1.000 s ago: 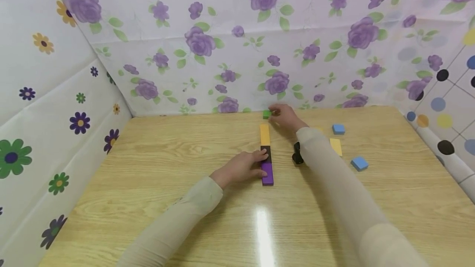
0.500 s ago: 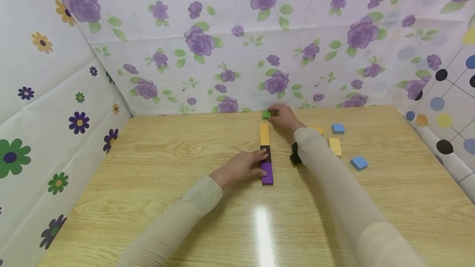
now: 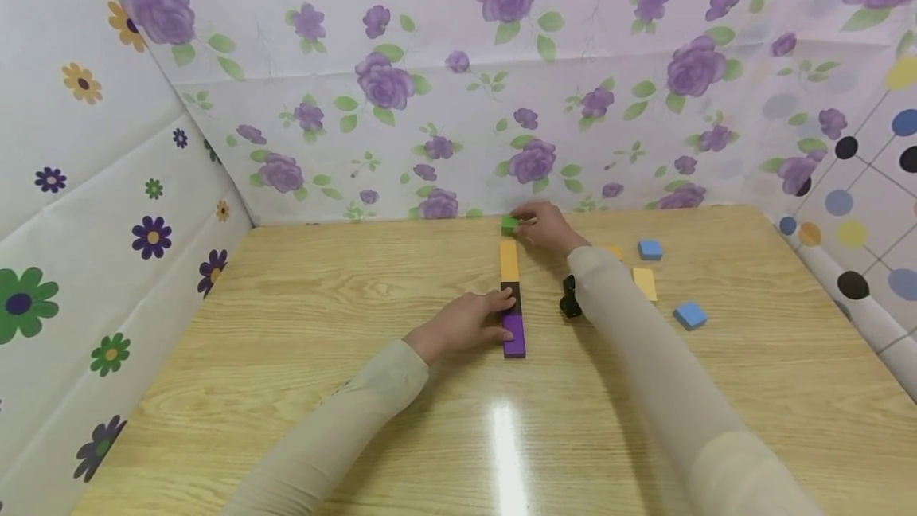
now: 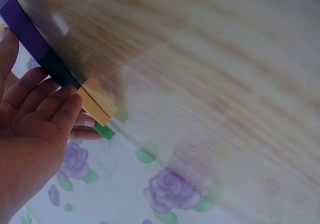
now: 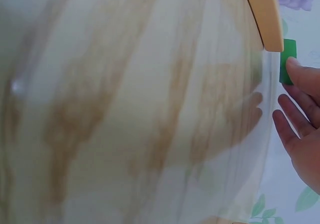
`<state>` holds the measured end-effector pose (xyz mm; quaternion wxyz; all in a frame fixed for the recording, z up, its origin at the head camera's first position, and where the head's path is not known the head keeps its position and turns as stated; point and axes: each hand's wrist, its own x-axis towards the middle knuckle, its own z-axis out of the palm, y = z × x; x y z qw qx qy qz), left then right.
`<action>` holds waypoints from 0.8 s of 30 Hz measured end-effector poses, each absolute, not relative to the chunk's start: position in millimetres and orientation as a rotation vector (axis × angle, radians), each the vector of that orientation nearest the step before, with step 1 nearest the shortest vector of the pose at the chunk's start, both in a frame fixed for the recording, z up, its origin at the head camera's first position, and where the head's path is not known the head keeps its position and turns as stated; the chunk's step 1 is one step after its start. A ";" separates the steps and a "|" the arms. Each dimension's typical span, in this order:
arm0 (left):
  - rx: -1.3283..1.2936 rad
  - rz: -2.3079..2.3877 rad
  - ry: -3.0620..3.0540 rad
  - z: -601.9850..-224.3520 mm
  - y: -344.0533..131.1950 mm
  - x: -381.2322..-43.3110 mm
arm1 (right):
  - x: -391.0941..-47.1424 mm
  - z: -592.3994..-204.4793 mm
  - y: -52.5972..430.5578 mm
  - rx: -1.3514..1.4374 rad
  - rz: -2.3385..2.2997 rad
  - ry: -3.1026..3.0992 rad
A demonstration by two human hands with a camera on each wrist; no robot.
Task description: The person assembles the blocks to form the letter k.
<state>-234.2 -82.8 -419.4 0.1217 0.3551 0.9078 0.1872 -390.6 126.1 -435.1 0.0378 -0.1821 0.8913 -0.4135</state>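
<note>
A straight row of blocks lies on the table: a purple block (image 3: pixel 513 337) nearest, then a black block (image 3: pixel 512 299), then an orange block (image 3: pixel 509 261). My left hand (image 3: pixel 462 321) rests against the row from the left, thumb on the purple block and a fingertip on the black one. Beyond the far end of the orange block, my right hand (image 3: pixel 548 227) pinches a small green block (image 3: pixel 509 224) between thumb and fingers. In the right wrist view the thumb presses the face of the green block (image 5: pixel 288 61), close to the orange block's end (image 5: pixel 270 21).
To the right lie two blue blocks (image 3: pixel 649 249), a pale yellow block (image 3: pixel 645 283) and another orange block (image 3: pixel 611 252), partly behind my right sleeve (image 3: pixel 609 285). A black object (image 3: pixel 570 299) also sits partly hidden there. A flowered cloth wall (image 3: pixel 401 134) stands along the table's back edge.
The green block has shifted slightly left and nearer the row's far end, with my right hand moving along. My left hand keeps its place on the row.
</note>
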 end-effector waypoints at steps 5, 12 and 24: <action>1.036 0.539 2.646 -419.9 -82.4 -234.5 | -390.2 -433.2 125.2 -0.557 -1.203 2.722; 1.026 0.543 2.642 -418.5 -82.2 -234.6 | -391.6 -431.8 125.9 -0.559 -1.127 2.722; 1.019 0.554 2.633 -417.5 -82.3 -233.8 | -388.0 -430.0 127.6 -0.512 -1.122 2.655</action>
